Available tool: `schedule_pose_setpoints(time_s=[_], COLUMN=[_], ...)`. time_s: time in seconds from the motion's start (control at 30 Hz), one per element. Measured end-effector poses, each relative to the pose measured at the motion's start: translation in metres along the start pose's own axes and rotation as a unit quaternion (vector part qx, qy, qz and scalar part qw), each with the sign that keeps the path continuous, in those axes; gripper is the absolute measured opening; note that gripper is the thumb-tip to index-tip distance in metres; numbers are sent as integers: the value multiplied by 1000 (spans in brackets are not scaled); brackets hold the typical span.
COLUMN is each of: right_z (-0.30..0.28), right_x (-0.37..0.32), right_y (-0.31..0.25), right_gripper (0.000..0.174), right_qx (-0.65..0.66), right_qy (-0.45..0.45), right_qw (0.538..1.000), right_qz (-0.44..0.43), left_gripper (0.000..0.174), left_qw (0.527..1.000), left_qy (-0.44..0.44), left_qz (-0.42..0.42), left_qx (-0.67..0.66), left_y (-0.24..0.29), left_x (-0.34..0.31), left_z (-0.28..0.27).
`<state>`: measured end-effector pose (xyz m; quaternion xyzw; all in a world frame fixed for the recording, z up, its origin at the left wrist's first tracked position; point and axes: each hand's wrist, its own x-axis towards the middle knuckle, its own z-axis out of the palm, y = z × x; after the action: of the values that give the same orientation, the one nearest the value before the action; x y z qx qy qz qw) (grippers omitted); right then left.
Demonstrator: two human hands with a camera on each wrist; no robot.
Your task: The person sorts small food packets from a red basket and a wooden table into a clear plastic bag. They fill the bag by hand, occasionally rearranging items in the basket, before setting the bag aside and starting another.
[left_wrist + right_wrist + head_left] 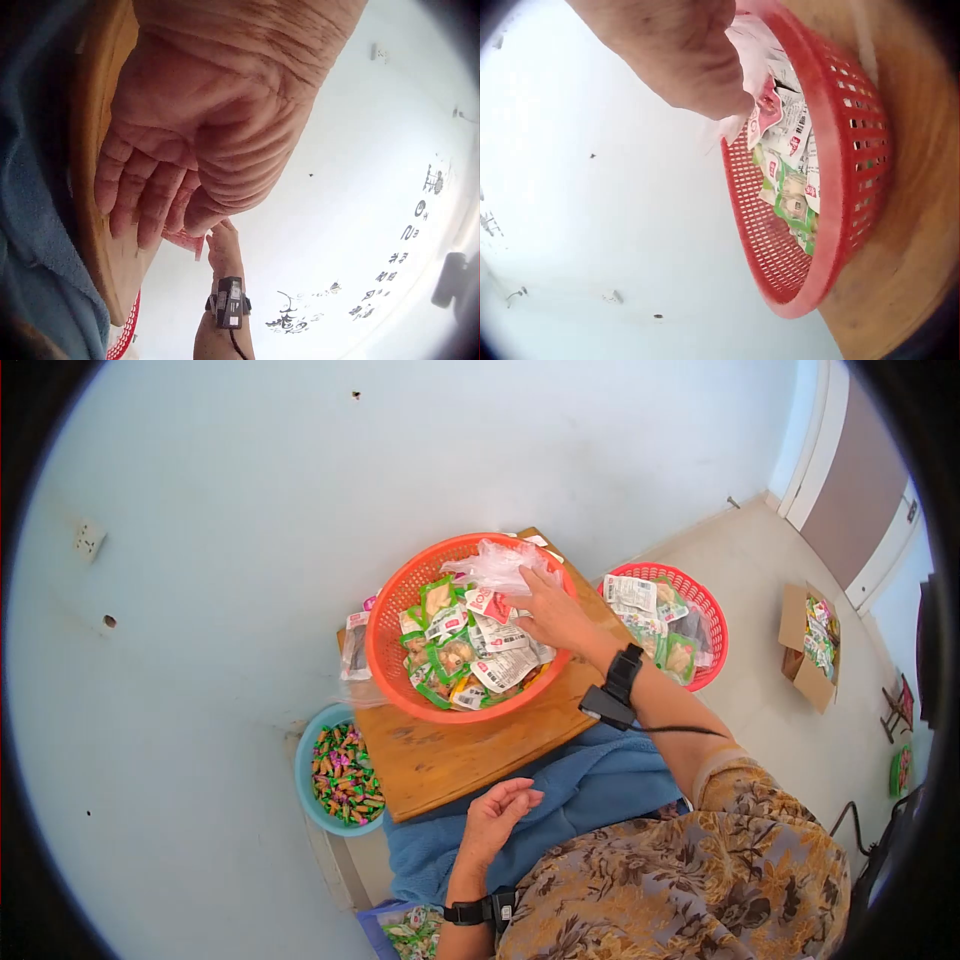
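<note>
An orange plastic basket on a small wooden table is filled with small sealed food packets, green-edged and white-labelled. Over its far right part reaches my right hand, fingers at a crumpled clear plastic bag on top of the packets. Its thumb and forefinger are spread apart in the head view; from the right wrist the thumb side shows beside the bag, other fingers hidden. My left hand hangs loosely curled above a blue cloth at the table's near edge, palm empty in the left wrist view.
A red basket of packets stands on the floor to the right, with an open cardboard box beyond. Left of the table is a blue basin of wrapped sweets. Behind the table rises a pale wall.
</note>
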<state>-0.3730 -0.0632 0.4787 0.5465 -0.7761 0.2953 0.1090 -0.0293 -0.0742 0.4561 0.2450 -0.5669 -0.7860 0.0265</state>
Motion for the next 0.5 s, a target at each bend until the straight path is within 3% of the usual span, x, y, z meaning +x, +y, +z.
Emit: schedule_pose_setpoints(time_s=[0.07,0.2,0.3,0.37,0.5], right_z=[14,37,20,7,-24], right_x=[12,22,21,14,1], right_y=[6,21,6,-5,-37], right_gripper=[39,41,41,39,38], right_qx=[-69,-92,-44,145,239], right_qy=[-82,-132,-78,102,141], right_qw=[994,985,994,983,958], right_qz=[20,55,57,43,65], left_gripper=[32,32,32,31,31], left_qw=[1000,999,997,996,995], left_qy=[9,39,47,63,79], left_qz=[4,16,51,49,60], left_qx=[2,5,-30,-28,-26], left_y=[3,9,2,3,8], left_x=[-6,-18,-23,-24,-15], left_z=[-3,-10,-19,-22,-25])
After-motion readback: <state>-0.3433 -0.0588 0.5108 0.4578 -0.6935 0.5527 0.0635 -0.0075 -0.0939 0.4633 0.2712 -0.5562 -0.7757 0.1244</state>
